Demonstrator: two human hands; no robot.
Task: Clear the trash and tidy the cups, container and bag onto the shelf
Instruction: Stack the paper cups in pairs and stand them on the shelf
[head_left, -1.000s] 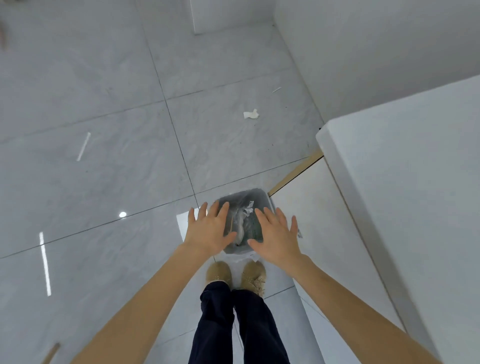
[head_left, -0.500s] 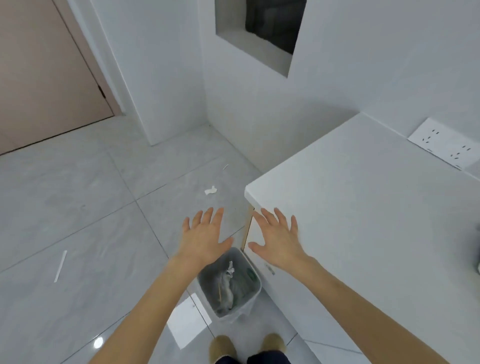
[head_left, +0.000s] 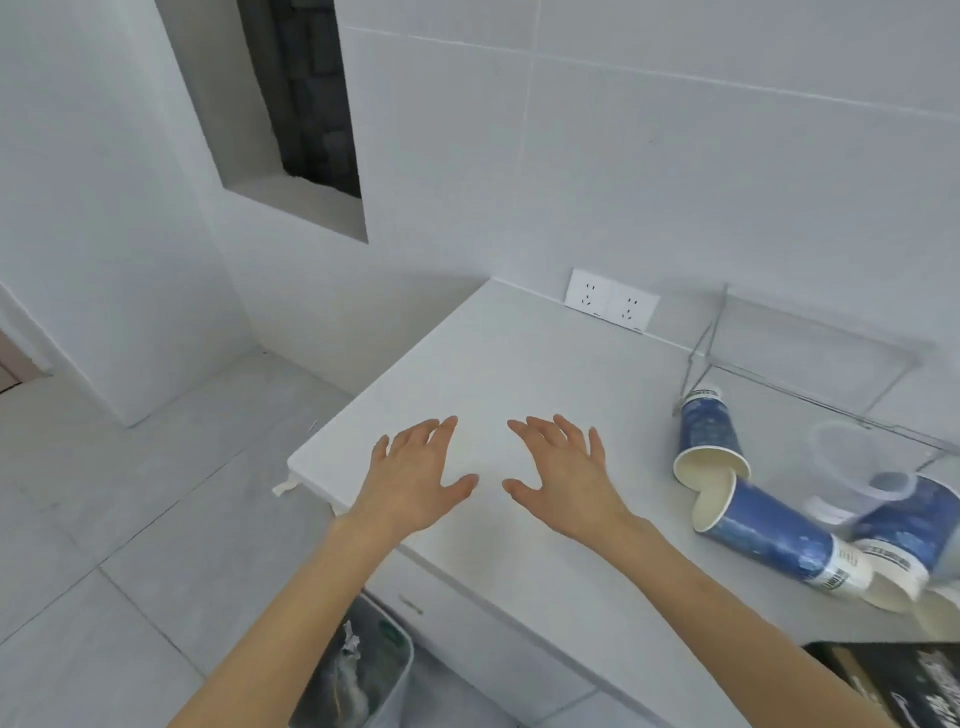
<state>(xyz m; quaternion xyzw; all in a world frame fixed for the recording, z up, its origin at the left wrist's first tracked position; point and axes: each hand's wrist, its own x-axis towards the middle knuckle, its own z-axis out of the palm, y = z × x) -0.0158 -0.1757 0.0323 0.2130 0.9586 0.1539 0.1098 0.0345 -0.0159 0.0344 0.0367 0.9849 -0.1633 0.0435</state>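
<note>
White counter (head_left: 519, 358): toppled cups (head_left: 769, 525), wire shelf (head_left: 810, 353) beyond.

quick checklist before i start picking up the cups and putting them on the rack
1. Both hands free: left hand and right hand open and empty. Ok.
2. Cups in view: blue cups lie tipped over on the counter, to the right of the hands. Ok.
3. Cups empty: two visible insides look dry; the others, cannot tell.
4. Wire rack clear to load: the visible part looks bare. Ok.
5. Clear container rests among the cups, so it may shift. Not ok.
</note>
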